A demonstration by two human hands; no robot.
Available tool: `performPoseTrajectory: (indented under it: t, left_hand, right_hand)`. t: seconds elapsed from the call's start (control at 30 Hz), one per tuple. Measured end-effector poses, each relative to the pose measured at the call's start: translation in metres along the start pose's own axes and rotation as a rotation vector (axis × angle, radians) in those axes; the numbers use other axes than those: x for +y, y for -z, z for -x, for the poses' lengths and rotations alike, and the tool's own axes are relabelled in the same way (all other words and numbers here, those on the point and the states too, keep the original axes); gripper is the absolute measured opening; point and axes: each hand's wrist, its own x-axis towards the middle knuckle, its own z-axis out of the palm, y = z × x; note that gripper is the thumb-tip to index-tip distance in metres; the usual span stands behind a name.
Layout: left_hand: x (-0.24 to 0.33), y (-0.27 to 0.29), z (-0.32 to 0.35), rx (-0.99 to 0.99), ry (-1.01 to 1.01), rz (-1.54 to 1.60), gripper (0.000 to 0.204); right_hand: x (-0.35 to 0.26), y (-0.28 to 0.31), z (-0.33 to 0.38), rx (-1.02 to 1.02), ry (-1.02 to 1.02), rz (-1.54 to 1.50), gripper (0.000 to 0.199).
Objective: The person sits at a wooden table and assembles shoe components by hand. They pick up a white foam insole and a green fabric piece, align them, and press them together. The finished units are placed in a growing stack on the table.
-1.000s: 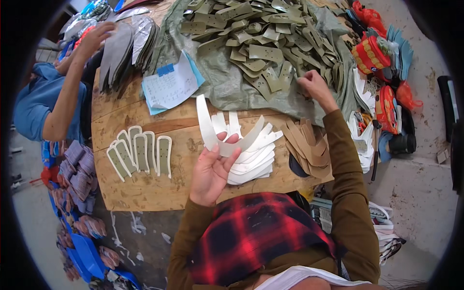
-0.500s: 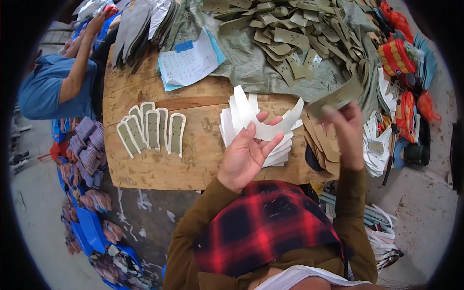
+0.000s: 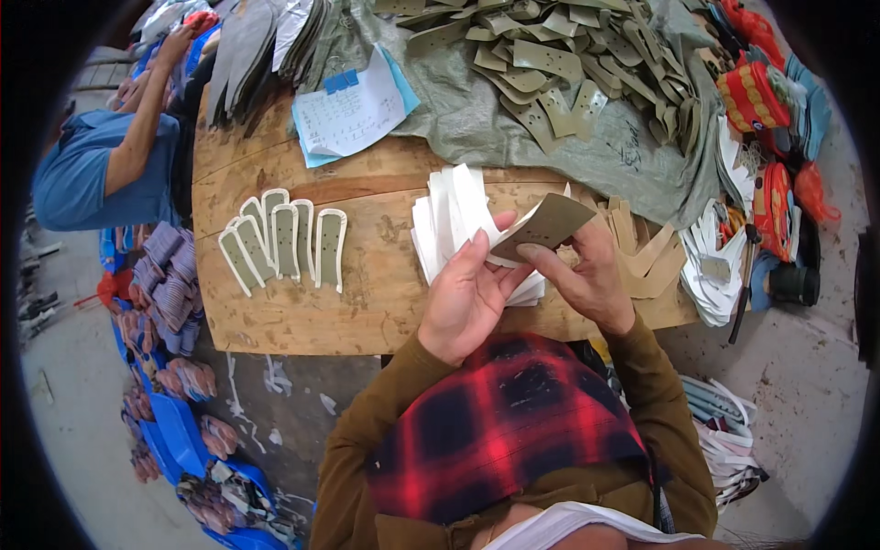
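In my right hand [image 3: 587, 275] is a flat olive piece with punched holes [image 3: 547, 223], pinched with the thumb on top. My left hand [image 3: 469, 298], palm up, has its fingers closed on a curved white piece, now mostly hidden under the olive one. The two pieces overlap between my hands. Behind my left hand lies a fanned stack of white cut pieces [image 3: 447, 215]. Brown V-shaped pieces [image 3: 655, 266] lie just right of my right hand. At the left, several olive pieces with white edging [image 3: 285, 240] are spread on the wooden table [image 3: 380, 247].
A big heap of olive pieces [image 3: 550, 60] rests on a grey-green sheet [image 3: 486, 137] at the back. Papers with a blue clip [image 3: 353, 115] lie back left, near grey layered sheets [image 3: 247, 55]. A person in a blue shirt [image 3: 110, 165] works at far left. Red-and-yellow packets [image 3: 753, 96] are at right.
My right hand has brought the olive piece leftward, over the white piece in my left hand. The brown pieces at the right are now more uncovered. My left hand has barely moved.
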Motion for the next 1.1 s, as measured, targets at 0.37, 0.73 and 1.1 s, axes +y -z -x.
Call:
performPoseTrajectory:
  t: [0.37, 0.73, 1.1]
  left_hand:
    - [0.000, -0.001, 0.000, -0.006, -0.017, -0.049, 0.043]
    - [0.042, -0.014, 0.001, 0.043, -0.274, -0.841, 0.040]
    - [0.029, -0.033, 0.025, 0.119, -0.906, -1.738, 0.002]
  right_hand:
    - [0.000, -0.001, 0.000, -0.013, 0.015, 0.035, 0.034]
    - [0.006, -0.002, 0.010, 0.042, 0.437, 0.349, 0.034]
    - [-0.009, -0.009, 0.019, 0.031, 0.407, 0.581, 0.030]
